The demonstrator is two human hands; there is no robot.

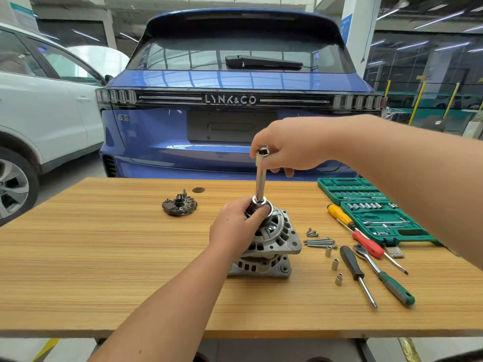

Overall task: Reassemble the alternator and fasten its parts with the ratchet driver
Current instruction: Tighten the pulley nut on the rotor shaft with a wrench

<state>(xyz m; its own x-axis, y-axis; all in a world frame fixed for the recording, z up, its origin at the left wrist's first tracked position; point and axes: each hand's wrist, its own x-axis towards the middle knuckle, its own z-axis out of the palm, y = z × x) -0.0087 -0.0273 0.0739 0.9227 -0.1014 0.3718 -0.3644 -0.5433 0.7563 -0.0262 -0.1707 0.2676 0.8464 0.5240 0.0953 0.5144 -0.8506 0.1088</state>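
**Both hands on the alternator at the centre of the counter**

The alternator stands pulley-up on the wooden counter, just right of the frame's centre. The left hand curls round the pulley at its top, thumb across the rim. A long chrome socket tool rises upright from the pulley, and the right hand pinches its upper end, fingers closed around it.

Left of the alternator, well apart, lies a dark rectifier plate. To the right, near the housing, sit a cluster of small screws and a bundle of long bolts; below them three loose sockets stand in a line. Further right lie a black-handled driver, the green-handled ratchet driver, a red and yellow screwdriver and an open green socket case. A blue car fills the upper middle of the frame, a white car the upper left
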